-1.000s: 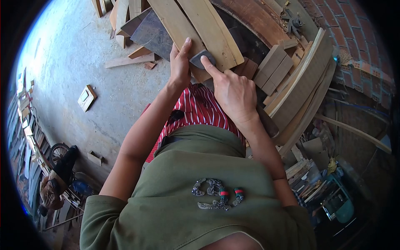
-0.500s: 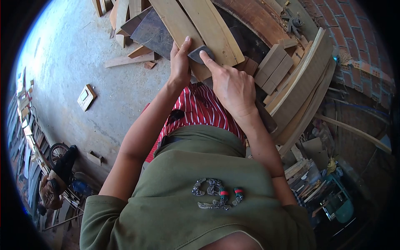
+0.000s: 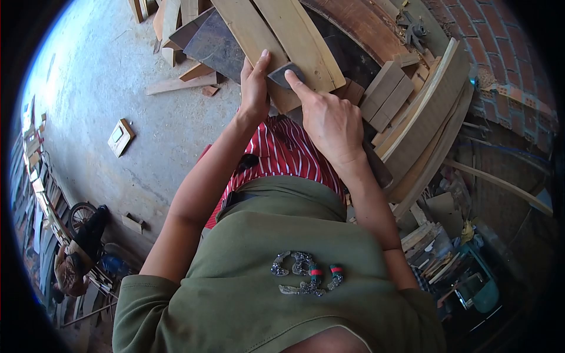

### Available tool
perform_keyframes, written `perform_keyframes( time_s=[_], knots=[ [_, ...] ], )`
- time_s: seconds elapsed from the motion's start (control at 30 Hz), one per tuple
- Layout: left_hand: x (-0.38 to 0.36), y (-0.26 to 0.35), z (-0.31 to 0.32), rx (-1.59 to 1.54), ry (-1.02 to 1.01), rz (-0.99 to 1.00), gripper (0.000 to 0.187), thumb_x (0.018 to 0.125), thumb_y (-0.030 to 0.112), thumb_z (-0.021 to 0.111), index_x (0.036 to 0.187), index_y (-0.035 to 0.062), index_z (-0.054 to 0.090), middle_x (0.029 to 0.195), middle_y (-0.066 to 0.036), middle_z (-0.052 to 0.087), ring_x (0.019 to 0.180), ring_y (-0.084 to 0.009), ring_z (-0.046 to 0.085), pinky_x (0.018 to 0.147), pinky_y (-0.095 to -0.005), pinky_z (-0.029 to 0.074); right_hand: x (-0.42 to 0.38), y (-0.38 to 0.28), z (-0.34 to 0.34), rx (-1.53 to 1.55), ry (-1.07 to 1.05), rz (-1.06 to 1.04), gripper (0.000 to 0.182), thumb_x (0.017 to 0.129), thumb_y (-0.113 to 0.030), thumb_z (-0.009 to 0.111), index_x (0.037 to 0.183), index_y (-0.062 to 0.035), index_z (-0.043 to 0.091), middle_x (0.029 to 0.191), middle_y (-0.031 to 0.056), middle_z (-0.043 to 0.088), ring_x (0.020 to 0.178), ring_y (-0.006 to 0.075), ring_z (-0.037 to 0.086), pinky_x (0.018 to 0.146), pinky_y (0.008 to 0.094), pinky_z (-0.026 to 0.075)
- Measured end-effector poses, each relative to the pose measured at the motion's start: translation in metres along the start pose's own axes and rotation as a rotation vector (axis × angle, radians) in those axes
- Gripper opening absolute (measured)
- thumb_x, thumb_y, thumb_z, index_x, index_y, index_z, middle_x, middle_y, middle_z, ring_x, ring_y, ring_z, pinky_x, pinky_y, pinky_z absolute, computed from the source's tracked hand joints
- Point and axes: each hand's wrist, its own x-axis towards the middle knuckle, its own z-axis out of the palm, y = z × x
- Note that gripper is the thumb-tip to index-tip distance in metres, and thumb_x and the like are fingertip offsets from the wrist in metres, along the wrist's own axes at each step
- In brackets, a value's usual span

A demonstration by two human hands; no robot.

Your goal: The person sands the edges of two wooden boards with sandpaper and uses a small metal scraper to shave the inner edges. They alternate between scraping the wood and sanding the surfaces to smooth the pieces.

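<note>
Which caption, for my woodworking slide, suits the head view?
The left hand grips a pale board while the right hand rests its index finger on a dark block.

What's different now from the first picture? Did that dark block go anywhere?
Yes, a little: the dark block has moved slightly up the picture, away from the person's body, and the right hand has gone with it. Nothing was picked up or let go. The left hand still holds the edge of the wooden board.
</note>
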Motion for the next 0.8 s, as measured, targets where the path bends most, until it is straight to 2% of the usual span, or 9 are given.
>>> perform_keyframes(
  time_s=[0.2,0.27,0.37,0.6,0.8],
  knots=[
    [-0.001,0.003,0.003,-0.011,0.007,0.002,0.041,0.104,0.027,0.052,0.137,0.0041,0.044,0.124,-0.015,0.060,0.108,-0.0250,0.065,0.091,-0.0412,0.056,-0.002,-0.003,-0.007,-0.028,-0.018,0.008,0.056,0.089,-0.015,0.059,0.142,-0.0331,0.054,0.074,0.0103,0.069,0.068,0.0301,0.072,0.062,0.0451,0.058],
    [-0.001,0.003,0.002,0.012,0.004,0.001,0.041,0.104,0.027,0.052,0.137,0.0043,0.044,0.124,-0.015,0.060,0.108,-0.0250,0.065,0.091,-0.0411,0.056,0.002,-0.002,-0.008,0.027,-0.038,0.002,0.051,0.095,-0.016,0.056,0.144,-0.0320,0.052,0.078,0.0144,0.070,0.070,0.0366,0.071,0.066,0.0515,0.058],
    [-0.007,0.010,0.006,-0.005,0.005,-0.039,0.040,0.104,0.024,0.052,0.136,0.0026,0.044,0.128,-0.014,0.060,0.114,-0.0229,0.061,0.099,-0.0381,0.051,0.005,-0.002,-0.004,0.021,-0.004,-0.002,0.051,0.094,-0.016,0.056,0.143,-0.0322,0.053,0.077,0.0139,0.070,0.070,0.0370,0.071,0.066,0.0515,0.058],
    [-0.005,0.005,0.003,-0.018,-0.003,-0.030,0.039,0.104,0.024,0.053,0.136,0.0029,0.046,0.128,-0.013,0.060,0.113,-0.0212,0.061,0.098,-0.0372,0.050,0.004,-0.003,-0.004,0.029,0.013,-0.012,0.050,0.095,-0.016,0.055,0.143,-0.0309,0.053,0.077,0.0146,0.070,0.070,0.0372,0.070,0.065,0.0508,0.058],
    [-0.005,0.006,0.005,-0.026,0.007,-0.017,0.042,0.104,0.024,0.053,0.139,0.0028,0.044,0.130,-0.013,0.059,0.116,-0.0216,0.060,0.099,-0.0371,0.049,-0.002,-0.003,-0.010,0.009,-0.059,0.011,0.051,0.095,-0.016,0.055,0.143,-0.0323,0.053,0.077,0.0144,0.070,0.068,0.0371,0.070,0.064,0.0512,0.057]
  ],
)
